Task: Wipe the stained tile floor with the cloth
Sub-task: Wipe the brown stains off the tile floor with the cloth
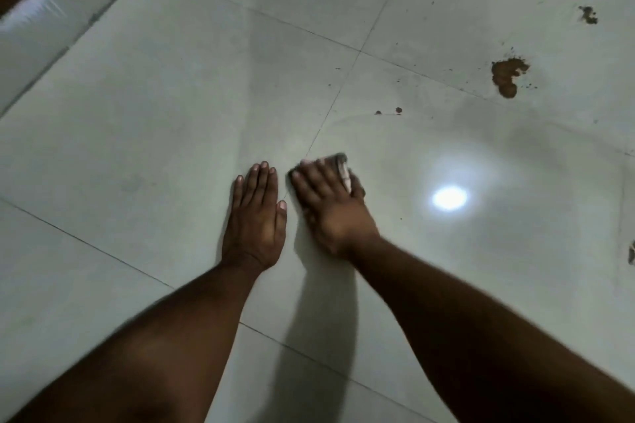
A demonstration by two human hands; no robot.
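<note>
Both hands down: right hand (331,203) presses flat on the cloth (340,165), left hand (256,213) open on the tile floor (154,113) just beside it. Beyond the cloth, the big brown stain (507,75) and smaller spots remain. Plenty left, I'd say.

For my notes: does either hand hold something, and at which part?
The right hand presses flat on top of the cloth; the left hand lies flat on the tile floor, holding nothing.

Right hand (330,206) presses cloth (338,163) on tile floor (137,113); left hand (256,213) flat beside.
</note>
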